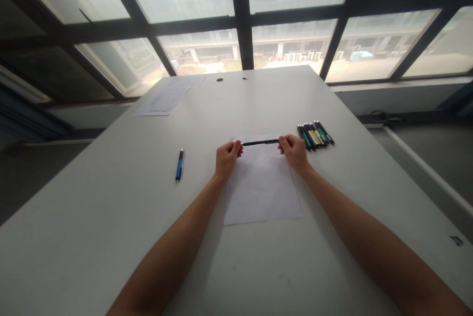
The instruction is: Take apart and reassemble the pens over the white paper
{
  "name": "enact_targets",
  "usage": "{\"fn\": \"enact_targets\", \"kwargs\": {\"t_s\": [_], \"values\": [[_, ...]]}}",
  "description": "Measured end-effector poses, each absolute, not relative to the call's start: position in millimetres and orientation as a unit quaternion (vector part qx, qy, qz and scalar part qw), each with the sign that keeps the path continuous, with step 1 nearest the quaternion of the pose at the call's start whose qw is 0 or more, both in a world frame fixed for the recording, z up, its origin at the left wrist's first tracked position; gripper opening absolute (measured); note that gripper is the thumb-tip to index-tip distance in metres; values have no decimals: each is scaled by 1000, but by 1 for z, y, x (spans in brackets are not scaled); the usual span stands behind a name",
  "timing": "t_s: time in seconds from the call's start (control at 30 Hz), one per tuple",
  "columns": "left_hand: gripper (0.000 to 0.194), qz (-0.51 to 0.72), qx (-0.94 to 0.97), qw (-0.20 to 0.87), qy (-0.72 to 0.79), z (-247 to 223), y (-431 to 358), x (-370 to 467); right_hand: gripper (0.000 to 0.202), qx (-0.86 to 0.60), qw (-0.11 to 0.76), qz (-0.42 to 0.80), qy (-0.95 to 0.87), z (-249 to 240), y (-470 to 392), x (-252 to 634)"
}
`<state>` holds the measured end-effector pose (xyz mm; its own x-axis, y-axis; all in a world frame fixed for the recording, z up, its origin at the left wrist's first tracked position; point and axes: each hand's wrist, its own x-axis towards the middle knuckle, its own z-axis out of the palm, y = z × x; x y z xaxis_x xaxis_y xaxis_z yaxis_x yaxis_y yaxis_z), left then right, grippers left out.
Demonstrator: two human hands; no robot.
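Note:
A black pen (260, 142) is held level between my two hands, above the far end of a white sheet of paper (263, 188). My left hand (226, 158) pinches its left end between thumb and fingers. At the other end, where the clip shows, my right hand (293, 152) grips it the same way. Just beyond my right hand lies a row of several pens (314, 135) in black, green, yellow and white. A blue and black pen (179, 165) rests alone to the left of my left hand.
The white table (111, 217) extends toward large dark-framed windows (242, 15). Printed sheets (164, 97) lie at its far left. Two small round spots, one a dark hole (219, 79), sit near the far edge. A white pipe (424, 168) runs beside the table on the right.

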<state>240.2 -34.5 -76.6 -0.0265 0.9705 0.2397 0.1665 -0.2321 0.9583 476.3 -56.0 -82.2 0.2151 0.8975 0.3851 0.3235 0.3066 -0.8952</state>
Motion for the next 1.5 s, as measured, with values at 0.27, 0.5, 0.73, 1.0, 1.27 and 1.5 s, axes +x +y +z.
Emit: {"fn": "enact_targets", "kwargs": {"t_s": [0.27, 0.5, 0.73, 1.0, 1.27, 1.5], "values": [[49, 523, 586, 377, 490, -74, -36, 241, 47, -528, 574, 256, -572, -83, -55, 477], [50, 519, 588, 379, 491, -75, -35, 241, 47, -532, 574, 254, -569, -83, -55, 476], [49, 518, 597, 372, 486, -73, -37, 241, 45, -536, 573, 243, -570, -82, -55, 475], [47, 526, 597, 372, 478, -75, -35, 240, 45, -538, 572, 240, -571, -81, -55, 476], [47, 524, 592, 382, 479, -74, -35, 241, 47, -545, 564, 235, -574, -80, -56, 475], [43, 514, 605, 383, 472, -73, -36, 240, 48, -551, 564, 246, -564, -80, -56, 475]]}}
